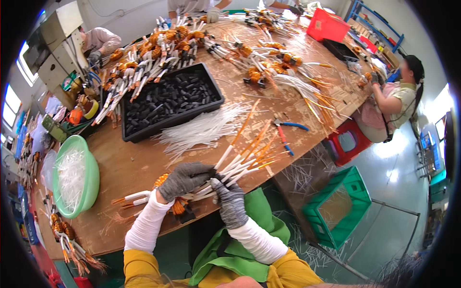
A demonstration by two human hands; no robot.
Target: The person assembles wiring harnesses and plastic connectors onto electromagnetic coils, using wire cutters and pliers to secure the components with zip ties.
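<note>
Both my hands wear grey knit gloves and white sleeve covers. My left hand [185,178] grips a copper coil assembly [178,205] with a bundle of white-sleeved orange leads [242,161] fanning out to the right over the table's near edge. My right hand [230,201] pinches the leads close to the coil, just below the left hand. A loose pile of thin clear tubes [204,128] lies on the wooden table [134,163] just beyond my hands. A black tray [168,100] holding several small black parts sits behind the tubes.
Blue-handled cutters [285,133] lie right of the tubes. A green bowl [77,176] of clear tubes stands at the left. Many finished coils [158,48] cover the far table. A seated person [394,103], a red stool [346,141] and a green crate [338,206] are at the right.
</note>
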